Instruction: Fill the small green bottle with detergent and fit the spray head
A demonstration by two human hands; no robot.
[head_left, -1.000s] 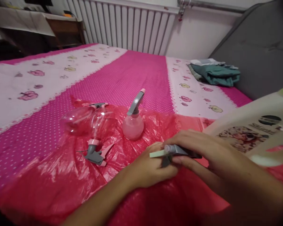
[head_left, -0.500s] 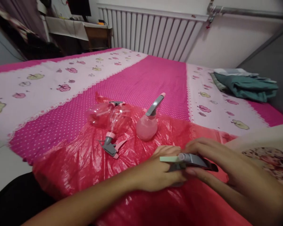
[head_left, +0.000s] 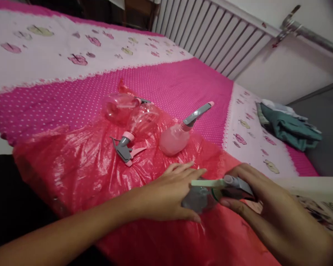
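Bottles (head_left: 174, 141) rest on red plastic (head_left: 72, 173) beyond the spread left hand (head_left: 166, 194); the right hand (head_left: 281, 207) grips a gray sprayer (head_left: 238, 189).

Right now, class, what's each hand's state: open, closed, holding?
Left hand: open by the clear bottle; contact unclear.
Right hand: holding the gray spray head.

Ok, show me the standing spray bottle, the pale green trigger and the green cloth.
Standing spray bottle (head_left: 174, 139), head view: on its round body.
Pale green trigger (head_left: 207, 183), head view: midway along its length.
Green cloth (head_left: 287, 126), head view: middle of its visible side.
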